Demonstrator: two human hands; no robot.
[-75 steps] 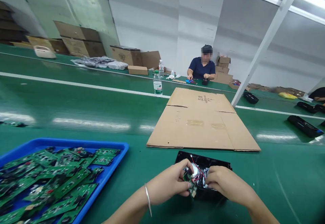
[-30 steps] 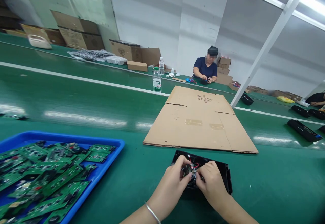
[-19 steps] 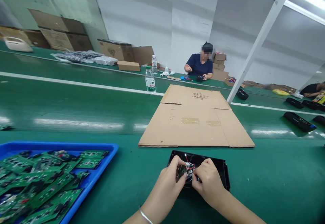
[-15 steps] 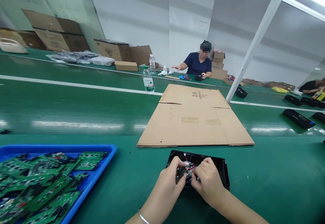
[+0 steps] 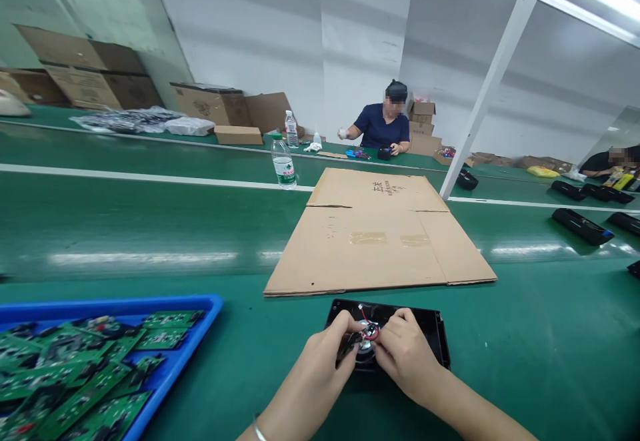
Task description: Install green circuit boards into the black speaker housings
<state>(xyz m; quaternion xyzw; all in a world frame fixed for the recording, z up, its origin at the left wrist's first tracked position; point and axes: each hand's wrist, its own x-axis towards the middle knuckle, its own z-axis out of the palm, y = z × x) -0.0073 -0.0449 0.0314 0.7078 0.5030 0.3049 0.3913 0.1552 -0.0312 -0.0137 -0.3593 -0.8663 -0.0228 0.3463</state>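
Observation:
A black plastic housing point(image 5: 426, 329) lies on the green bench in front of me, with a round silver speaker-like part point(image 5: 367, 355) inside. Over it, my left hand point(image 5: 324, 362) is closed, thumb and forefinger pinching the edges of a small dark circuit board point(image 5: 347, 347). Red and black wires point(image 5: 371, 331) loop between my hands at the board's right end. My right hand point(image 5: 409, 355) is closed too, fingertips pressed together at the wires; its exact hold is partly hidden. A small white plug point(image 5: 361, 307) stands up on a red wire behind my left fingers.
A blue tray point(image 5: 213, 304) piled with green circuit boards point(image 5: 83, 387) is at left. Beyond the housing lies a flat cardboard sheet point(image 5: 370, 261). A water bottle point(image 5: 283, 164) stands behind it. Black housings point(image 5: 583, 226) lie at right. Across the bench sits a co-worker point(image 5: 383, 124).
The board in my left hand has tilted, and the wires have shifted between my fingers. The view has moved slightly. The co-worker's raised hand now holds something white.

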